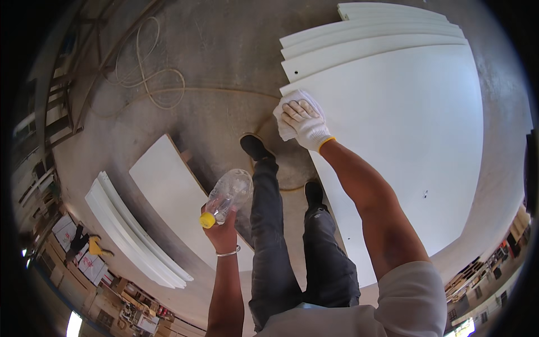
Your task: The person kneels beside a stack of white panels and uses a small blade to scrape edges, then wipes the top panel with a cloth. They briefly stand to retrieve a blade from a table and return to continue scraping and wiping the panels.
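Note:
My left hand (223, 233) is bare and wrapped round a clear plastic bottle (231, 188) with a yellow cap (207, 219); the cap end points toward me. On my right hand (306, 121) is a white knit glove with a yellow cuff edge. Its fingers press a folded white cloth (286, 128) against the left edge of a large white panel (404, 129). Part of the cloth hangs past that edge. Small dark marks show on the panel's lower part. Further white panels (370, 33) lie fanned out beneath it at the far side.
At left, another white panel (174, 191) lies beside narrow white panels (135, 236). A pale hose (151, 90) loops across the floor near a metal frame (70, 101). My legs stand between the panel stacks. Boxes with a yellow glove (98, 247) sit at the lower left.

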Tool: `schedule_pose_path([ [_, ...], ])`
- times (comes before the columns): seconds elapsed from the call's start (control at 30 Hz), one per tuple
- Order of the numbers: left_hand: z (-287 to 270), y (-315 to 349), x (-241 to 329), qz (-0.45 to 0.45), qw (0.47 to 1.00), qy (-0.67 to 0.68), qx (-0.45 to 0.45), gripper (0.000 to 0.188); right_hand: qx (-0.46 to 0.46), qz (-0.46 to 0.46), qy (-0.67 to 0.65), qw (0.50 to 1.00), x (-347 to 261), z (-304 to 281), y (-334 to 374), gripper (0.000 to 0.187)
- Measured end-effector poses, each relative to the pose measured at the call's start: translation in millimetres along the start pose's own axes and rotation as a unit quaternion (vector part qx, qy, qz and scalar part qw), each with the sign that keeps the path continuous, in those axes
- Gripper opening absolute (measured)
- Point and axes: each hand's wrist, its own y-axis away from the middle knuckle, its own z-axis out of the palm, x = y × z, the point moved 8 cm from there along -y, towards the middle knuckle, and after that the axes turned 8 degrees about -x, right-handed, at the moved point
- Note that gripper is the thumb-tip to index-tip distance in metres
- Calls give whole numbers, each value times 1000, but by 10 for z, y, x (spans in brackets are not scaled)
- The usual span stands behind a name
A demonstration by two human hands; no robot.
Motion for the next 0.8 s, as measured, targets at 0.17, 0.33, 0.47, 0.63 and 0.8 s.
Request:
schedule_pose_path([
  [0.17,-37,-821,117,-84,995,61,-2,47,-87,15,11,996,184,-134,-413,49],
  [0.33,-249,-1574,341,-34,997,24,-59,44,-157,73,-41,984,206,-184,-492,53],
  [0.47,-603,-2259,674,-6,995,-9,-96,42,-279,65,-59,956,310,-112,-568,50],
  [0.63,-1225,-3123,1179,25,996,-37,-75,43,-179,316,-63,930,899,-397,-349,40],
  [0.8,-1563,-3634,1706,20,992,-97,-78,43,271,635,-573,441,1410,-599,407,51],
])
